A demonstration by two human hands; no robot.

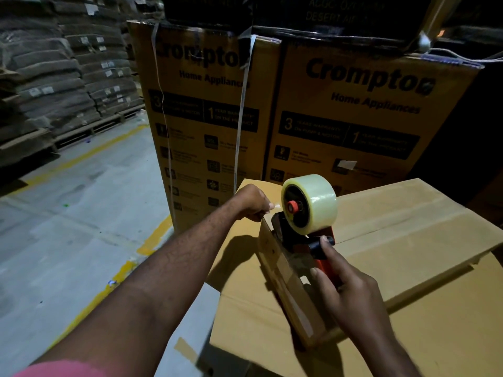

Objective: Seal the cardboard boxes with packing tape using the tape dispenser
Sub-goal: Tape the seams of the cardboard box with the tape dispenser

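Tape [276,206] pinched by the left hand [253,203] should be pressed flat on the box [408,213] before the dispenser [298,238], gripped by the right hand [348,292], is drawn.

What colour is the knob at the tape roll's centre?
A red-orange knob in the black hub of the clear tape roll; head view shows it.

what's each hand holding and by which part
Right hand grips the tape dispenser by its handle; left hand pinches the loose tape end at the box corner.
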